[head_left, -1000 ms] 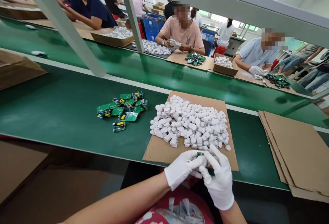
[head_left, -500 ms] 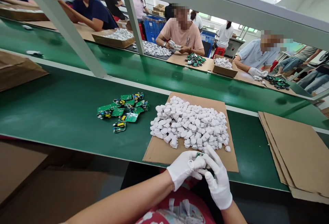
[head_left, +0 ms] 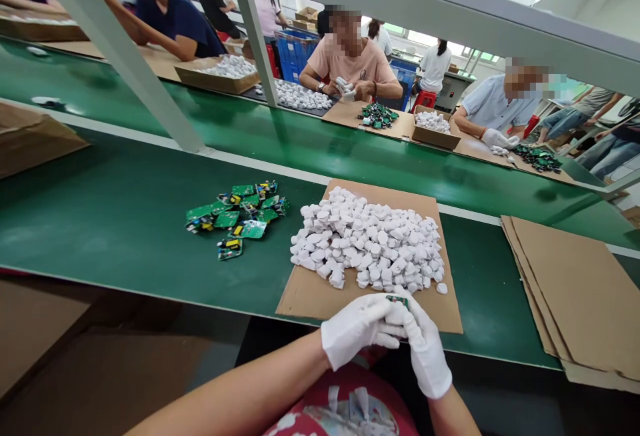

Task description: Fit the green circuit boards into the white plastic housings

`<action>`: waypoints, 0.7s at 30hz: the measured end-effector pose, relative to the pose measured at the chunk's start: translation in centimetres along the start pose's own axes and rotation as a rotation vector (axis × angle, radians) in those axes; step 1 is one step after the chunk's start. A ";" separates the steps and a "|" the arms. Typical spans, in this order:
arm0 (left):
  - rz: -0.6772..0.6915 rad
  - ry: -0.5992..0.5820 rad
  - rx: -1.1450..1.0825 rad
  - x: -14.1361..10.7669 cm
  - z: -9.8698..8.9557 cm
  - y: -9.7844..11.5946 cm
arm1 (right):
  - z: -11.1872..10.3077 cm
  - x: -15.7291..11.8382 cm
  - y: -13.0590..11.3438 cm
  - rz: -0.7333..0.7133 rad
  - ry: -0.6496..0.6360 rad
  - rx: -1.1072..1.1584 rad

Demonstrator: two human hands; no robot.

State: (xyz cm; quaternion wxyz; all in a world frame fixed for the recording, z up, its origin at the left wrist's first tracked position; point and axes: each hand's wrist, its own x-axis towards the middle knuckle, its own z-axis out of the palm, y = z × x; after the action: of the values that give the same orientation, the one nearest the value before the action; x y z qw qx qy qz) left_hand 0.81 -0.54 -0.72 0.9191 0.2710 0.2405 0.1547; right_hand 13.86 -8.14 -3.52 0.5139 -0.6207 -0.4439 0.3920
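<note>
Down at the lower centre of the frame, just above some red patterned clothing (head_left: 345,409), two white-gloved hands are meeting! The left hand (head_left: 356,331) comes in from the lower left, its fingers bent in and closed on a small green circuit board (head_left: 397,301) (only its upper edge peeks out). The right hand (head_left: 429,349) closes in opposite, fingers curled narrow against that same board, and the two gloves touch around it.

Just beyond them, right of centre, lies a cardboard sheet (head_left: 310,296) bearing a big heap of white pieces (head_left: 370,239) (one sits apart at the heap's right edge). Left of it, on the green worktop (head_left: 125,223), a loose cluster of circuit boards (head_left: 240,209) shows yellow and black parts. Over at the right edge, flat cardboard sheets (head_left: 575,289) lie stacked, fanned a little.

Farther up, past the slanting grey post (head_left: 113,56), a person in pink (head_left: 375,69) sits at upper centre, gloved hands together, behind a heap of green boards (head_left: 380,116). At upper right, a person in light blue (head_left: 500,106) bends over the table beside an open box (head_left: 435,137) (white pieces inside), and blue crates (head_left: 295,53) stand behind.
</note>
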 end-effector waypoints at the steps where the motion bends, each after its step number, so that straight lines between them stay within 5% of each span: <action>1: 0.007 0.003 0.037 -0.1 0.1 0.1 | 0.1 0.0 -0.2 -0.022 -0.003 0.003; 9: 0.128 -0.005 0.167 -0.4 0.6 0.4 | 0.9 -0.2 0.4 -0.046 0.043 -0.200; 21: 0.111 0.029 0.292 -1.0 0.4 0.7 | 0.7 0.3 -0.3 0.103 -0.119 0.250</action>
State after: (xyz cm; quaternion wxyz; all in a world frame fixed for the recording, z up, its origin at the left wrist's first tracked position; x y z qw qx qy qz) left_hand 0.10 -0.58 0.29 0.8563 0.4126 0.2583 0.1727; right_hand 13.30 -7.60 -3.35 0.5391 -0.5496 -0.3887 0.5061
